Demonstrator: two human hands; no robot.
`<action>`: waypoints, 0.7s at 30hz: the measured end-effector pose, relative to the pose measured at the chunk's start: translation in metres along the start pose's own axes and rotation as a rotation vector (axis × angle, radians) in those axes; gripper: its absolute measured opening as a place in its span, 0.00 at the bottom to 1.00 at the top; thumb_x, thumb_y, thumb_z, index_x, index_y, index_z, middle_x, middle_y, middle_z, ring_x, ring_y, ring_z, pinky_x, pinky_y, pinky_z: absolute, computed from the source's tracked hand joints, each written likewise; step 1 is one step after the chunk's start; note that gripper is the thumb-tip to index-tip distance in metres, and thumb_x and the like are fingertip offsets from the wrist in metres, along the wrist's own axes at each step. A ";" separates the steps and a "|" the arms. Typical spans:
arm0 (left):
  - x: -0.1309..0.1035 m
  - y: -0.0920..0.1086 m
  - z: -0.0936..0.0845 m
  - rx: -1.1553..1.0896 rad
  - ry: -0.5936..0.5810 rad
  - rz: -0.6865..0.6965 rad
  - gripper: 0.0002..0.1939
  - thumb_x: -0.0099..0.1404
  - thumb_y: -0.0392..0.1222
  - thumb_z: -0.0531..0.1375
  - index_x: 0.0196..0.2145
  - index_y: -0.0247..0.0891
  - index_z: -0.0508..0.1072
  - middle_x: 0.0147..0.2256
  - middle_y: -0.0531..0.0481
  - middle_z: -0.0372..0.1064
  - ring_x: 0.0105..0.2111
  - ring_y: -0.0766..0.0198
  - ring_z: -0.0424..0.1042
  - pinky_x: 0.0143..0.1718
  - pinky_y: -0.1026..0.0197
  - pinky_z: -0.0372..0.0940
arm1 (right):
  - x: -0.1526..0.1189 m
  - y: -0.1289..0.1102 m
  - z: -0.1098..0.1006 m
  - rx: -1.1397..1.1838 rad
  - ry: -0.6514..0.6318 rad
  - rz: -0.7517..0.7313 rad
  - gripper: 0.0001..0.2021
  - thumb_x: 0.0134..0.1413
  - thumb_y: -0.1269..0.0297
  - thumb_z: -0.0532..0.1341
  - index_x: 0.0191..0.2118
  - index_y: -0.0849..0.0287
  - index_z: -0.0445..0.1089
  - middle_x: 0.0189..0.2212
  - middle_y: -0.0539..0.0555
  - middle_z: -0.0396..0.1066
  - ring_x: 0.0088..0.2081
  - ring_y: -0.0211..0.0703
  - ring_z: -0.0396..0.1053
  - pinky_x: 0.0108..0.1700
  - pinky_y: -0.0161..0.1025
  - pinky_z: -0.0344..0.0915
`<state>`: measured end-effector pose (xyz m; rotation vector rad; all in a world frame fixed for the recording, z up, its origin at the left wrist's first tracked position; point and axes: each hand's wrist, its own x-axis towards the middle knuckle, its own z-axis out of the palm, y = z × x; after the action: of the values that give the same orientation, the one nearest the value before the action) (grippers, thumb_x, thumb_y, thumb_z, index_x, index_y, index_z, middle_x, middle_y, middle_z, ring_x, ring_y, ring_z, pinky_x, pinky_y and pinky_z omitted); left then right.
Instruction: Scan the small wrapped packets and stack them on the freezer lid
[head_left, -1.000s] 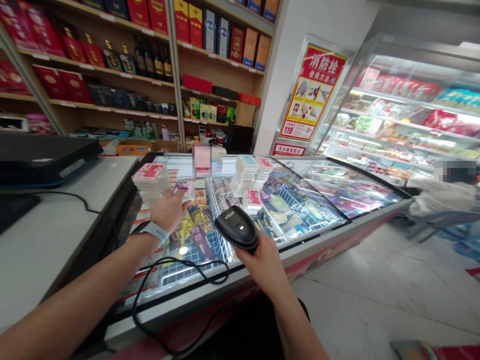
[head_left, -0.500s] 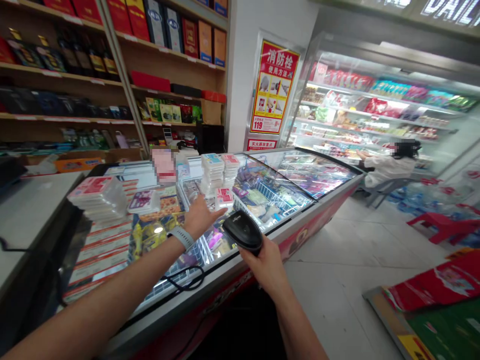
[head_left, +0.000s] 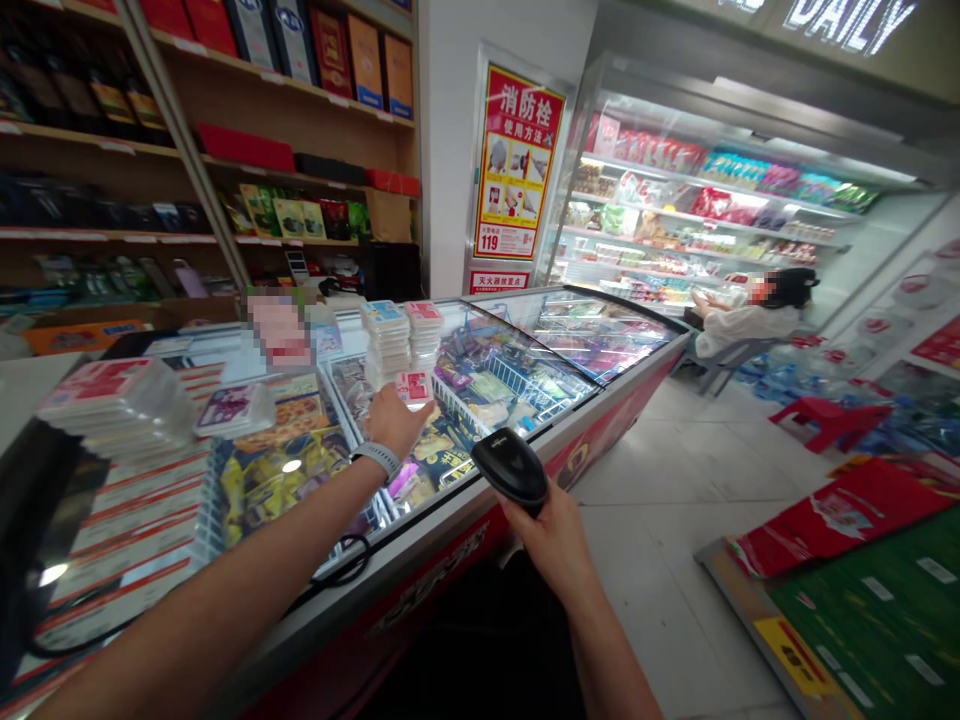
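My right hand (head_left: 551, 530) is wrapped round the handle of a black barcode scanner (head_left: 511, 468), held over the freezer's front edge. Farther left, my left hand (head_left: 397, 425) reaches over the glass top with its thumb spread from the fingers; some fingertips are hidden. It is right at a flat clear pack with a red label (head_left: 415, 386), and whether it touches the pack I cannot tell. Just behind stand two stacks of similar packs, one topped with a blue label (head_left: 386, 335), the other with a red label (head_left: 424, 335).
A larger stack of red-labelled packs (head_left: 116, 405) and a purple-labelled pack (head_left: 234, 408) lie at left on the chest freezer (head_left: 450, 515). A black cable (head_left: 349, 562) loops near its front edge. A person in white (head_left: 724, 325) sits by the lit cooler. Boxed goods (head_left: 862, 570) stand at right.
The view has swung right, so most things sit farther left. My left hand has come closer to the red-labelled pack. The scanner stays in my right hand.
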<state>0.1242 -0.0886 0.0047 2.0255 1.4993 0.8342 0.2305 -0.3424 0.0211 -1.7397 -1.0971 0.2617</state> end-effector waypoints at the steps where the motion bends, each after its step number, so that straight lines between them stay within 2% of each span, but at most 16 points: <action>1: 0.001 -0.002 -0.003 0.006 0.007 0.011 0.34 0.59 0.59 0.62 0.56 0.33 0.66 0.57 0.27 0.66 0.60 0.34 0.64 0.58 0.36 0.59 | 0.000 0.000 0.001 -0.004 -0.005 0.000 0.10 0.55 0.61 0.65 0.39 0.60 0.77 0.35 0.55 0.81 0.38 0.51 0.78 0.40 0.39 0.72; 4: 0.002 -0.013 -0.017 0.012 0.003 0.081 0.30 0.57 0.56 0.65 0.53 0.35 0.70 0.52 0.34 0.70 0.58 0.39 0.67 0.59 0.43 0.61 | 0.001 0.000 0.005 -0.013 -0.025 -0.015 0.08 0.54 0.62 0.65 0.38 0.60 0.77 0.34 0.55 0.81 0.37 0.51 0.78 0.39 0.39 0.71; 6: 0.001 -0.025 -0.031 0.011 -0.010 0.146 0.31 0.56 0.54 0.67 0.54 0.37 0.70 0.53 0.37 0.71 0.58 0.43 0.67 0.61 0.47 0.61 | 0.001 -0.002 0.007 -0.014 -0.043 -0.028 0.08 0.54 0.63 0.65 0.38 0.60 0.77 0.34 0.54 0.81 0.37 0.51 0.78 0.39 0.39 0.71; 9: -0.005 -0.050 -0.059 -0.003 -0.006 0.281 0.39 0.55 0.54 0.68 0.61 0.37 0.66 0.58 0.37 0.67 0.61 0.43 0.64 0.65 0.47 0.56 | 0.003 -0.008 0.012 -0.009 -0.088 -0.043 0.06 0.54 0.65 0.64 0.37 0.59 0.76 0.33 0.54 0.80 0.37 0.51 0.78 0.39 0.39 0.70; 13: -0.019 -0.086 -0.105 -0.011 -0.002 0.457 0.39 0.56 0.55 0.67 0.64 0.43 0.65 0.61 0.41 0.65 0.62 0.44 0.62 0.67 0.46 0.54 | 0.006 -0.017 0.025 0.010 -0.156 -0.060 0.05 0.53 0.66 0.64 0.37 0.59 0.75 0.33 0.53 0.79 0.37 0.50 0.77 0.39 0.38 0.69; 17: -0.033 -0.109 -0.142 0.015 0.001 0.505 0.38 0.59 0.54 0.66 0.64 0.45 0.64 0.60 0.42 0.64 0.63 0.46 0.61 0.67 0.45 0.54 | 0.012 -0.030 0.046 0.030 -0.246 -0.116 0.05 0.54 0.67 0.63 0.38 0.59 0.74 0.34 0.53 0.78 0.38 0.49 0.75 0.40 0.38 0.66; 21: -0.040 -0.120 -0.162 0.034 0.016 0.540 0.35 0.61 0.54 0.65 0.64 0.48 0.64 0.62 0.43 0.62 0.64 0.46 0.60 0.68 0.44 0.53 | 0.017 -0.052 0.065 0.009 -0.333 -0.186 0.05 0.54 0.68 0.63 0.38 0.58 0.73 0.34 0.53 0.77 0.37 0.46 0.73 0.40 0.38 0.64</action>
<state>-0.0801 -0.0898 0.0273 2.4965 0.9795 1.0286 0.1710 -0.2842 0.0403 -1.6084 -1.4859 0.4508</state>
